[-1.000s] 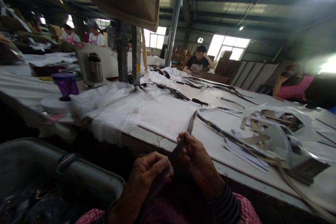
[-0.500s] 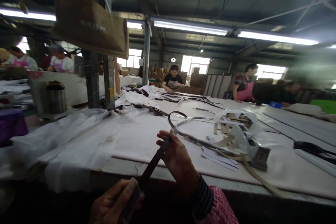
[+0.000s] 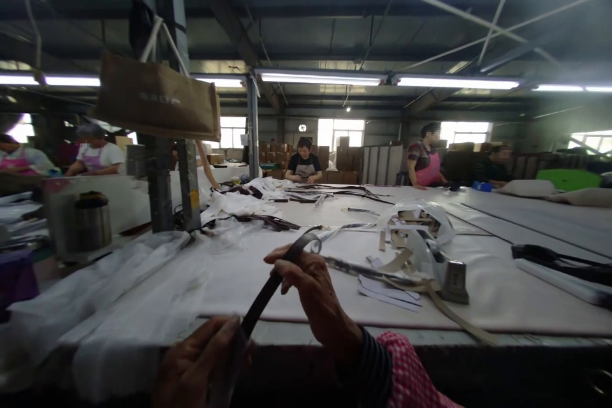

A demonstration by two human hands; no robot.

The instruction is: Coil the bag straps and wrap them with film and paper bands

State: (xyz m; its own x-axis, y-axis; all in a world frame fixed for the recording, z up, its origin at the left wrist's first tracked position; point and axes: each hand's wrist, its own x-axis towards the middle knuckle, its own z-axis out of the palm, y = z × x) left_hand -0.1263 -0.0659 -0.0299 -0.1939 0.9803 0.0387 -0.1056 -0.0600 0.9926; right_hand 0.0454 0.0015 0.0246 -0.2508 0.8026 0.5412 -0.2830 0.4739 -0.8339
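A flat dark strap [image 3: 261, 305] slants up between my two hands in front of the table edge. My left hand [image 3: 201, 357], at the lower end, pinches it between thumb and fingers; a pale, glossy stretch hangs below that hand. Higher up, my right hand [image 3: 315, 290] has its thumb and fingers closed on the strap. Past the right fingers the strap curls over into a loop above the tabletop. Just beyond lies a shiny wrapped strip [image 3: 370, 266], which reaches towards a heap of beige strips.
A clear plastic bag [image 3: 442, 229] with beige strips and a grey metal block [image 3: 455, 282] stand right of my hands. White sheeting [image 3: 109, 306] drapes over the left table edge. A brown bag [image 3: 157, 97] hangs from a post. Co-workers are at the far side and left.
My view has tilted up and turned slightly right. The right fingers, more spread before, are now closed around the strap, whose loop hangs over them. My left hand keeps its pinch.
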